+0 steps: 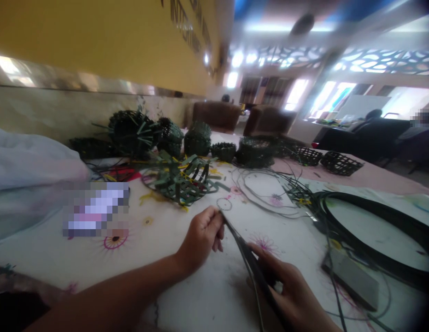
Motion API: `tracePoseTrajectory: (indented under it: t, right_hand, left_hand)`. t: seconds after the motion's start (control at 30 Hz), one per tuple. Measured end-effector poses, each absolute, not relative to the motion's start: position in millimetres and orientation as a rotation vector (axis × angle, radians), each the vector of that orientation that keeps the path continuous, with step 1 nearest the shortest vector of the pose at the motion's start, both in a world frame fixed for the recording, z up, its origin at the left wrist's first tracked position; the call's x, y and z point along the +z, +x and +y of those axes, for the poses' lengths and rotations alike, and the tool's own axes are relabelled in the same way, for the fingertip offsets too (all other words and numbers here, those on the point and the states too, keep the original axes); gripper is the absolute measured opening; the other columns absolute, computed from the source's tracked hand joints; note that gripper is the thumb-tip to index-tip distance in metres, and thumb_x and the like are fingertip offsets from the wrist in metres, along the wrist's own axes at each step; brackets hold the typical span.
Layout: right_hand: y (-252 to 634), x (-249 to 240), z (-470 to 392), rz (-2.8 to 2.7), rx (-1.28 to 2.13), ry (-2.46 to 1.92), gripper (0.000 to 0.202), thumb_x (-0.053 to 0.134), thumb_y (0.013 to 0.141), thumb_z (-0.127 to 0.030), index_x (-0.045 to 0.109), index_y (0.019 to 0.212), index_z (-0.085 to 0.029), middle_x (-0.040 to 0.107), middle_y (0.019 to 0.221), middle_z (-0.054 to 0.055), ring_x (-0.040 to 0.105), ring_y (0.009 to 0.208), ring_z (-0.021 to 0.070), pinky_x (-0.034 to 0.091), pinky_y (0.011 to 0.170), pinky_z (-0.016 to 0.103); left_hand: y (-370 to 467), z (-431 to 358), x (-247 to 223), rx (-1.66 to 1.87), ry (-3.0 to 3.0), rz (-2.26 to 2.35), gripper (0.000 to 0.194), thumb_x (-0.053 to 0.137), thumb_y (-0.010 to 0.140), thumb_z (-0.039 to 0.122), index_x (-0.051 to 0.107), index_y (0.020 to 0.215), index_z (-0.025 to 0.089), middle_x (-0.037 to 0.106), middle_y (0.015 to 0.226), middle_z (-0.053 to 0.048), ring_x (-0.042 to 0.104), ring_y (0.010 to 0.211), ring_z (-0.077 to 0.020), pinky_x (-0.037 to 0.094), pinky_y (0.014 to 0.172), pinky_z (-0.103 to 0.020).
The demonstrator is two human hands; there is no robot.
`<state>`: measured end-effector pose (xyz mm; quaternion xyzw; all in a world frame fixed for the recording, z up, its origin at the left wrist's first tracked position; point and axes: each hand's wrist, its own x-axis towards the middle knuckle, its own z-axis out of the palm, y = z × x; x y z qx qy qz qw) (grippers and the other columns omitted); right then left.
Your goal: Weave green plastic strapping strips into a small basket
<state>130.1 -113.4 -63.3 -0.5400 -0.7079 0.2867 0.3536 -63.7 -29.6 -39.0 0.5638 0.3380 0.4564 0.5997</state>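
Note:
Near the middle of the view, my left hand point(202, 237) is closed in a pinch on the upper end of a dark strip point(240, 242). Lower right, my right hand point(286, 281) is wrapped round the same strip, or a bundle of strips, which runs down to the bottom edge; how many pieces it holds is blurred. Beyond my hands lies a partly woven green basket point(186, 184) with loose strip ends sticking out. To the right of it are loops of thin strip point(245, 193) on the patterned white tablecloth point(159, 235).
Several dark woven baskets point(255, 151) line the table's back. On the right lie a big coil of black strip point(383, 212) and a grey block point(352, 279). A white cloth bundle point(31, 175) and a blurred-out flat object point(96, 210) are at left. Chairs point(216, 116) stand behind.

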Motion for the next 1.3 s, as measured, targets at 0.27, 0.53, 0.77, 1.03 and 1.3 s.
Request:
tracePoseTrajectory:
  t: [0.27, 0.53, 0.77, 1.03, 1.3]
  right_hand:
    - [129, -57, -113, -1.974, 0.437, -1.327, 0.048, 0.057, 0.083, -0.028, 0.060, 0.127, -0.010, 0.071, 0.108, 0.015, 0.071, 0.083, 0.0222, 0.057, 0.069, 0.024]
    - [127, -56, -114, -1.968, 0.342, -1.315, 0.046, 0.055, 0.082, -0.025, 0.061, 0.126, -0.012, 0.074, 0.100, 0.010, 0.072, 0.072, 0.0196, 0.056, 0.057, 0.020]
    - [125, -58, -116, -1.900, 0.401, -1.381, 0.045, 0.057, 0.081, -0.031, 0.066, 0.120, -0.010, 0.074, 0.076, 0.008, 0.068, 0.056, 0.0206, 0.055, 0.048, 0.023]
    - [122, -58, -114, -1.855, 0.430, -1.426, 0.045, 0.056, 0.081, -0.033, 0.067, 0.120, -0.013, 0.075, 0.082, 0.009, 0.071, 0.066, 0.0226, 0.057, 0.057, 0.025]
    - [120, -55, -115, -1.870, 0.547, -1.457, 0.051, 0.056, 0.078, -0.031, 0.063, 0.125, -0.013, 0.074, 0.093, 0.011, 0.069, 0.073, 0.0221, 0.057, 0.068, 0.029]
  left_hand:
    - [-64, -30, -40, 1.068, 1.383, 0.792, 0.028, 0.048, 0.090, 0.038, 0.043, 0.071, 0.018, 0.043, 0.056, 0.007, 0.041, 0.039, -0.0043, 0.041, 0.041, -0.018]
    - [-61, -33, -47, 1.060, 1.386, 0.777, 0.025, 0.048, 0.091, 0.036, 0.047, 0.074, 0.018, 0.043, 0.055, 0.007, 0.041, 0.040, -0.0041, 0.038, 0.040, -0.016]
    - [-59, -35, -49, 1.075, 1.372, 0.760, 0.025, 0.047, 0.092, 0.037, 0.046, 0.075, 0.018, 0.042, 0.055, 0.007, 0.040, 0.041, -0.0045, 0.039, 0.041, -0.017]
    - [-58, -31, -54, 1.087, 1.356, 0.733, 0.025, 0.047, 0.091, 0.034, 0.045, 0.073, 0.018, 0.045, 0.059, 0.006, 0.039, 0.040, -0.0039, 0.040, 0.042, -0.018]
    - [-56, -32, -51, 1.045, 1.365, 0.743, 0.023, 0.050, 0.088, 0.034, 0.048, 0.074, 0.017, 0.040, 0.053, 0.007, 0.039, 0.040, -0.0049, 0.039, 0.040, -0.017]
